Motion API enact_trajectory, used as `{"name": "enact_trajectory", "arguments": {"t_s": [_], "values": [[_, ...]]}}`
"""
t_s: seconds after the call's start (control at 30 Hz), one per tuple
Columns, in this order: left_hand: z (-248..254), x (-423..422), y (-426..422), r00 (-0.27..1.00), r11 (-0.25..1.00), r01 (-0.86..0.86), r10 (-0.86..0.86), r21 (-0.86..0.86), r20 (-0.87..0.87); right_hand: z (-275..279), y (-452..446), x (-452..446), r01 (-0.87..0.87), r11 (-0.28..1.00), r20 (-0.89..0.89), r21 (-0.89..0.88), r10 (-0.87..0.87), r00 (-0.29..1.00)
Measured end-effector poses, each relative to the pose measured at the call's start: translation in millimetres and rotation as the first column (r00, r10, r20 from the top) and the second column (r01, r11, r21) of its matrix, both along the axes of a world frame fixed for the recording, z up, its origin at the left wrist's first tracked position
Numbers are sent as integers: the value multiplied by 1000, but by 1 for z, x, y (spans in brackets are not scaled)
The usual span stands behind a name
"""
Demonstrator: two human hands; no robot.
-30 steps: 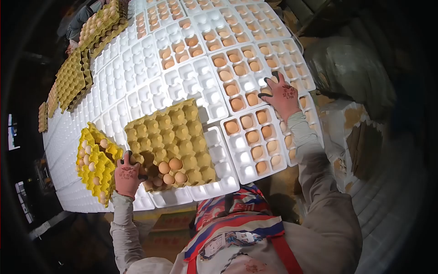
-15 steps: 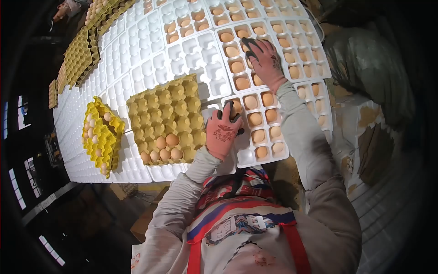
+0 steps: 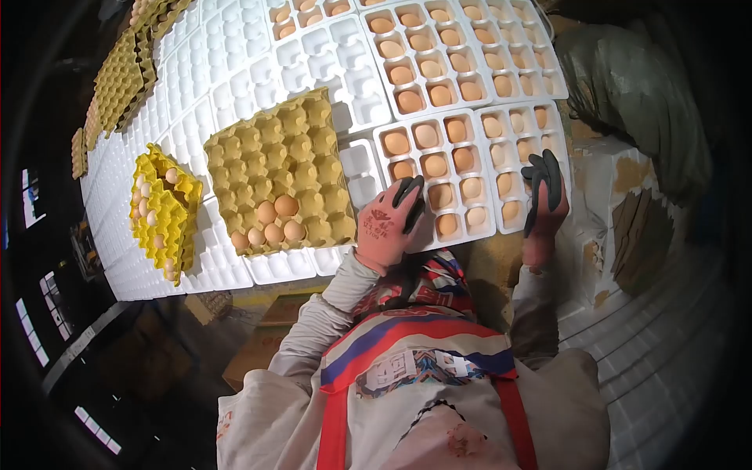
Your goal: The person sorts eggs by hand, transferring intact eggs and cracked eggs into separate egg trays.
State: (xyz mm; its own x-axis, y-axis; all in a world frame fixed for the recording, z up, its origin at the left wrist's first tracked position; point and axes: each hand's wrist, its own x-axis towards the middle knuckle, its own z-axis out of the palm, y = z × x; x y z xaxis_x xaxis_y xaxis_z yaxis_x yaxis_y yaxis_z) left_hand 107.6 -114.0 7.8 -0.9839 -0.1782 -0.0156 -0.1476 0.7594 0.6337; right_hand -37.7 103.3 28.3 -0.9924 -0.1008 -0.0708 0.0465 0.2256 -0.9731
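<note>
My left hand [image 3: 389, 223], in a pink glove with dark fingertips, is bent down over the left column of a white egg tray [image 3: 440, 244] near the front edge. Its fingers are curled close together, and whatever is under them is hidden. Brown eggs [image 3: 435, 164] fill the cells beside it. Over the front right of the neighbouring white tray [image 3: 511, 229] is my right hand [image 3: 546, 205], gloved alike, its dark fingers apart and raised. No egg shows in it. To the left lies a yellowish pulp tray [image 3: 278, 168] with several eggs [image 3: 273, 233] in its front corner.
A tilted yellow tray [image 3: 168, 211] holding several eggs stands farther left. Stacked pulp trays [image 3: 125, 74] line the far left. More white trays [image 3: 235, 94] cover the surface behind. At right are a grey-green sack [image 3: 627, 86] and a torn white box [image 3: 607, 235].
My right hand has left the far tray and come back toward me to the right. My left hand has shifted one or two cells nearer along its column, uncovering eggs behind it.
</note>
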Motion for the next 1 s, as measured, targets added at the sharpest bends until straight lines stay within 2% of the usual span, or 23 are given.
{"name": "enact_trajectory", "arguments": {"t_s": [0.03,0.07,0.1,0.17,0.23,0.3,0.37,0.43,0.47,0.5,0.53,0.57,0.63,0.7,0.73,0.77,0.8,0.83,0.87,0.9,0.93,0.97,1.0], "values": [[1,3,0,995,996,-30,37,79,-92,8,-3,6,-11,999,-37,34,12,999],[-8,10,6,979,992,29,-3,125,-202,14,-7,12,-25,998,-72,65,29,997],[-8,12,11,962,974,164,-123,155,-243,17,-10,17,-44,995,-105,94,53,993],[-35,22,30,914,942,335,-324,6,-243,12,-23,20,-15,1000,-10,26,15,1000],[-59,27,34,851,859,472,-503,-199,-152,-4,-29,18,-136,991,-22,-15,136,990],[-51,33,25,837,906,376,-422,-194,-347,-1,-58,25,-178,975,6,-134,181,984],[5,51,-26,920,961,267,-277,-73,-276,5,-98,41,-337,922,-31,-188,337,941],[26,77,-94,975,983,-32,-8,-178,-220,24,-154,65,-521,848,86,-101,529,844],[25,90,-128,955,949,-232,181,-212,-235,28,-184,73,-686,712,-98,150,701,706],[18,106,-164,953,931,-284,248,-228,-174,27,-215,87,-735,618,-156,279,784,601],[27,113,-192,981,938,-186,192,-293,-9,27,-245,99,-710,513,-274,482,858,434],[19,118,-211,990,911,-113,136,-397,29,22,-268,113,-618,425,-268,662,903,335],[10,114,-234,989,929,76,-23,-361,148,4,-295,128,-357,211,-155,910,972,178],[13,109,-243,970,898,236,-195,-372,143,2,-298,127,-483,198,-150,853,979,137],[13,113,-245,982,917,190,-177,-351,69,2,-296,123,-542,184,-146,820,983,113],[14,120,-244,987,934,150,-159,-324,-2,4,-287,121,-665,327,-223,672,945,239],[22,132,-246,994,978,32,-52,-207,-94,12,-274,120,-777,441,-171,448,896,410],[28,146,-251,971,962,-138,179,235,-162,19,-262,118,-805,558,-74,199,828,556],[33,162,-256,908,731,-244,404,637,-115,16,-250,111,-796,595,86,-106,804,589],[34,177,-262,822,334,-270,569,903,35,12,-240,106,-679,620,254,-393,783,568],[30,187,-270,767,64,-140,638,988,67,17,-239,108,-688,627,290,-366,779,555],[22,196,-280,712,-198,22,691,980,124,22,-244,115,-854,520,131,1,847,515],[2,206,-289,727,4,-46,686,999,31,25,-253,131,-872,424,137,245,875,464]]}}
